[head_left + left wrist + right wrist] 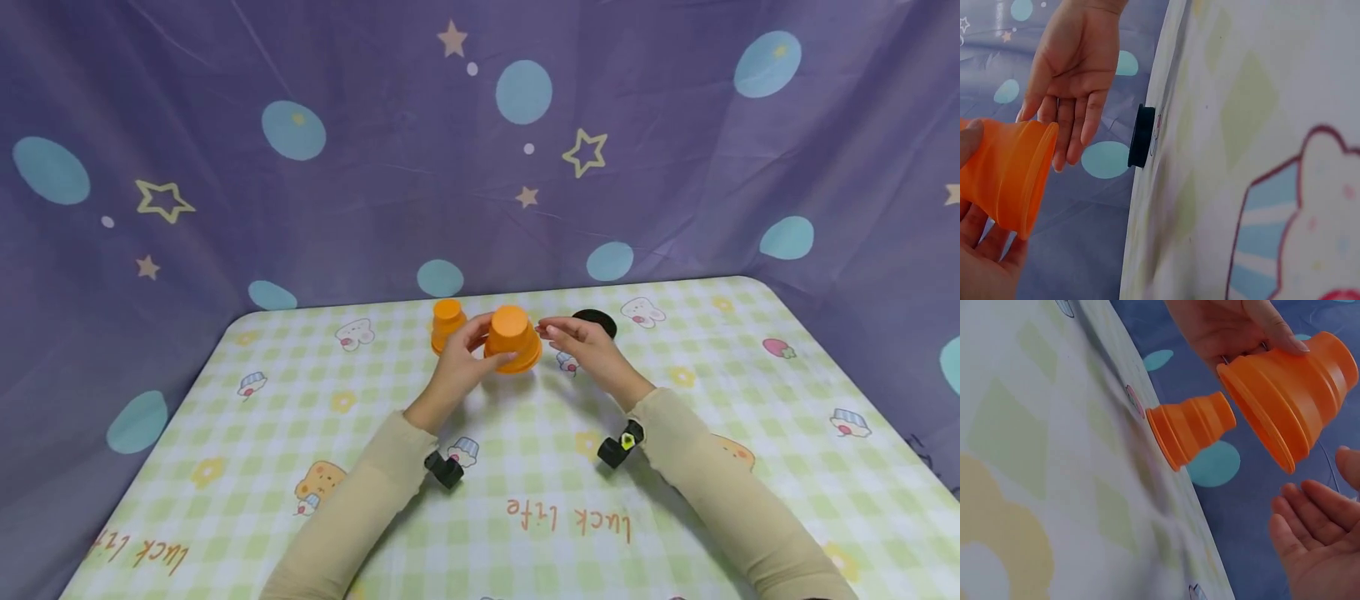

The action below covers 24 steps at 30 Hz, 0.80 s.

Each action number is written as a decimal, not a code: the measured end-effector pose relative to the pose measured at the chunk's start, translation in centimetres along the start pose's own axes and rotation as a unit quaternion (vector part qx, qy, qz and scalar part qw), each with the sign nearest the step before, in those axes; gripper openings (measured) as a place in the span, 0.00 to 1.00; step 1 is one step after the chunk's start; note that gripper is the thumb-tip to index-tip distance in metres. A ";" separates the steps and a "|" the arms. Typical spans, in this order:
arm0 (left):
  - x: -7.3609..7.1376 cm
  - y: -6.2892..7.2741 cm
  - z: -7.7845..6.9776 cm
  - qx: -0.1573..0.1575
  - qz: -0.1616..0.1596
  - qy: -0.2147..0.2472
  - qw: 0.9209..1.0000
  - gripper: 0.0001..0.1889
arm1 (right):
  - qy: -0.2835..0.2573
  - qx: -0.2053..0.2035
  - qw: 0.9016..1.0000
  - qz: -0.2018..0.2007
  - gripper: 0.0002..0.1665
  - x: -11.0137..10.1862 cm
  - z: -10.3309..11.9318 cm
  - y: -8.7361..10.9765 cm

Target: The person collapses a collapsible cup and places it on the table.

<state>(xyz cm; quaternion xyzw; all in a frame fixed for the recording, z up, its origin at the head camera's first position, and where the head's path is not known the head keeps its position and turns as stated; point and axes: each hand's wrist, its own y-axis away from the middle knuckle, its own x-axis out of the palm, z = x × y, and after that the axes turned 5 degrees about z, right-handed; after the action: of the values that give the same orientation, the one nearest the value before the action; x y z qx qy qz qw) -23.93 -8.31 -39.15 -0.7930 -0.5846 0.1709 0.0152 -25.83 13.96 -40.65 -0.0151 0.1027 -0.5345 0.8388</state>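
My left hand (459, 360) grips an orange collapsible cup (512, 335) with stepped rings, its narrow end up and wide rim down. In the right wrist view this cup (1300, 394) hangs off the tabletop, my left thumb laid along its side. Close to its right side is my right hand (594, 352), palm turned toward the cup and fingers extended, holding nothing. A second orange stepped cup (447, 323) stands wide rim down on the table, just left of my left hand. Partly behind my right hand lies a black round disc-like piece (1143, 136).
A green-and-white checked cloth (247, 433) with cartoon prints covers the table. Behind it hangs a purple curtain (390, 192) with stars and blue ovals, meeting the table's far edge near the cups. Both wrists wear small black cameras (447, 469).
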 end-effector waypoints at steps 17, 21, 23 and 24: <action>-0.4 1.5 -3.0 0.034 0.064 -0.018 0.997 0.28 | -0.014 0.037 0.999 0.015 0.24 1.1 1.0 -0.9; -0.5 1.4 -2.8 0.035 0.083 -0.023 0.996 0.28 | -0.011 0.036 0.999 0.016 0.23 1.1 0.9 -0.9; -0.5 1.3 -2.6 0.042 0.088 -0.027 0.995 0.29 | -0.015 0.039 0.999 0.016 0.23 1.1 0.8 -0.9; -0.5 1.3 -2.5 0.047 0.090 -0.030 0.994 0.28 | -0.019 0.043 0.999 0.017 0.23 1.0 0.8 -0.8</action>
<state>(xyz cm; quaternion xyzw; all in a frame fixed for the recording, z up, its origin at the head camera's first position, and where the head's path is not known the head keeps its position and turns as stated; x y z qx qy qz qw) -22.16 -8.78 -36.96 -0.8354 -0.5022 0.2226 0.0199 -26.02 12.60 -39.94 0.0124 0.0638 -0.5240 0.8492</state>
